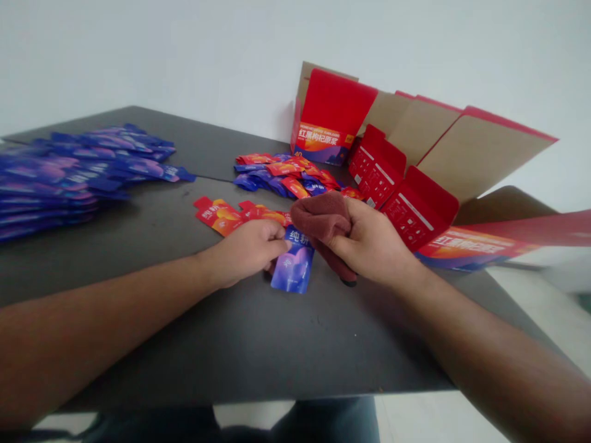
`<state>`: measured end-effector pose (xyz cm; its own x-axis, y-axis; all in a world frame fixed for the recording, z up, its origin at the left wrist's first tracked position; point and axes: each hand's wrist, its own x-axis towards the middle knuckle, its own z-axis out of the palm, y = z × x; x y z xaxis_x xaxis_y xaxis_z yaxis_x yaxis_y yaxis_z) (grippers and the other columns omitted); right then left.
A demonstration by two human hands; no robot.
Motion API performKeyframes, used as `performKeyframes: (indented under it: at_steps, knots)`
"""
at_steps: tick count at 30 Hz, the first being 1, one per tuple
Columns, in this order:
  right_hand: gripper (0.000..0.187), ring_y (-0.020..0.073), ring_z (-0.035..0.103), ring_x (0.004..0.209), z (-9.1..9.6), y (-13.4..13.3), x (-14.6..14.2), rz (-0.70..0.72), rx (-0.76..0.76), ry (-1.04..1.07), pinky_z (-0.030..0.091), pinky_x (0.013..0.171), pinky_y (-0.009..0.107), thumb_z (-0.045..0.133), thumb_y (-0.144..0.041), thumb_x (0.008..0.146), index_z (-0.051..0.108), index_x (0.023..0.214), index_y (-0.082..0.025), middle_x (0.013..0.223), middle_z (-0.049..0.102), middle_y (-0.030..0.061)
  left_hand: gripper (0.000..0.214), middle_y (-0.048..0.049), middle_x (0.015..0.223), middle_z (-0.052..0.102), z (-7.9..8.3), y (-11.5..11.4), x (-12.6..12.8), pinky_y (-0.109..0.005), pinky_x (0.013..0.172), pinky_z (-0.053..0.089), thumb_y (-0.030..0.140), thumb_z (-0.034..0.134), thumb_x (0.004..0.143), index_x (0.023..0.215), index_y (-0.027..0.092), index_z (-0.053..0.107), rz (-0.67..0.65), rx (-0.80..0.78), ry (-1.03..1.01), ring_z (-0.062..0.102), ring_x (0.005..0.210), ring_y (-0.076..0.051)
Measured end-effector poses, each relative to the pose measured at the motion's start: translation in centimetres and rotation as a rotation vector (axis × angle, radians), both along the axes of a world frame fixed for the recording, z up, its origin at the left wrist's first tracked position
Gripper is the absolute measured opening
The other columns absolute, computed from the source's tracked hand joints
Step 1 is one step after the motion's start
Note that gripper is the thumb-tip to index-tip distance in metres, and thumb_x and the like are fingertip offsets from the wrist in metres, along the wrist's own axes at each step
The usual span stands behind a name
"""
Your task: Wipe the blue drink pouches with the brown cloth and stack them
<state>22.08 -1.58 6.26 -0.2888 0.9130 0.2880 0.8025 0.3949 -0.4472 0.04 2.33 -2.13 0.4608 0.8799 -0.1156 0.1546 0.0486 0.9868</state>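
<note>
My left hand (pixel 252 251) pinches a blue-purple sachet (pixel 293 266) by its left edge, just above the table. A folded brown cloth (pixel 322 216) is bunched in my right hand (pixel 372 240), its fingers closed around it. The cloth covers the top right corner of the sachet; whether it presses on it I cannot tell. Just beyond my left hand lie a few red-orange sachets (pixel 216 215). Behind the cloth is a loose pile of red and blue sachets (pixel 281 169).
Stacks of blue sachets (pixel 92 166) spread over the left of the dark table (pixel 194 351). An open red carton (pixel 323 117) stands at the back right, with smaller red boxes (pixel 418 206) beside it. Another printed carton (pixel 475 246) lies near the right edge.
</note>
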Motion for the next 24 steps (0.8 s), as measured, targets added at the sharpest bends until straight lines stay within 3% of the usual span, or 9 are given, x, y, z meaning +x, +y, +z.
performKeyframes:
  at_steps: [6,11,15,18,19,21,24]
  knots:
    - [0.027,0.025,0.068,0.094,-2.1,0.9,-0.2,-0.036,0.126,-0.074,0.05,0.079,0.034,0.069,-0.025,0.085,0.07,0.111,-0.02,0.106,0.074,0.0067,0.011,-0.0006,0.072,0.065,0.4,-0.1,0.0,-0.027,0.054,0.054,0.03,0.064,0.088,0.091,0.02,0.064,-0.011,-0.026,-0.022,0.064,0.058,-0.015]
    - [0.013,0.023,0.064,0.086,-3.6,0.9,0.5,0.047,0.177,-0.11,0.049,0.076,0.034,0.067,-0.02,0.082,0.063,0.094,-0.022,0.091,0.068,0.0045,0.012,-0.0025,0.076,0.07,0.6,-0.2,-0.1,-0.029,0.06,0.056,0.03,0.065,0.087,0.092,0.019,0.066,-0.03,-0.017,-0.001,0.068,0.065,-0.017]
    - [0.017,0.0219,0.061,0.088,-3.7,-0.5,0.2,0.241,0.128,-0.134,0.05,0.076,0.032,0.066,-0.012,0.079,0.057,0.089,-0.022,0.09,0.063,0.004,0.011,0.0001,0.069,0.067,0.9,-0.4,-0.5,-0.024,0.052,0.045,0.029,0.069,0.084,0.08,0.02,0.063,-0.01,0.1,0.096,0.061,0.061,-0.014]
    - [0.016,0.021,0.062,0.093,-3.2,-1.7,-0.1,0.504,0.0,-0.219,0.051,0.08,0.031,0.064,-0.013,0.085,0.061,0.099,-0.021,0.101,0.066,0.0054,0.02,0.0023,0.062,0.06,1.1,-0.4,-0.9,-0.023,0.048,0.04,0.031,0.066,0.086,0.072,0.02,0.056,0.005,0.195,0.183,0.055,0.055,-0.013]
    - [0.017,0.0217,0.063,0.097,-3.1,-1.9,-0.1,0.527,-0.011,-0.237,0.051,0.083,0.032,0.064,-0.014,0.088,0.062,0.104,-0.021,0.106,0.066,0.0062,0.021,0.0026,0.062,0.06,1.2,-0.4,-1.0,-0.024,0.049,0.04,0.032,0.065,0.087,0.072,0.021,0.056,-0.006,0.213,0.196,0.054,0.055,-0.012]
    - [0.019,0.0228,0.063,0.1,-2.9,-1.9,0.1,0.479,0.018,-0.25,0.052,0.086,0.034,0.063,-0.015,0.089,0.062,0.107,-0.021,0.108,0.067,0.0072,0.021,0.0026,0.063,0.061,1.2,-0.5,-1.1,-0.024,0.049,0.039,0.032,0.066,0.087,0.072,0.021,0.056,-0.026,0.216,0.207,0.055,0.055,-0.013]
    - [0.015,0.0236,0.061,0.092,-3.1,-1.0,0.8,0.249,0.145,-0.211,0.051,0.082,0.035,0.063,-0.014,0.084,0.057,0.096,-0.021,0.097,0.064,0.0064,0.018,0.0013,0.065,0.065,1.0,-0.5,-0.9,-0.024,0.05,0.042,0.034,0.068,0.085,0.076,0.021,0.06,-0.025,0.158,0.171,0.058,0.057,-0.014]
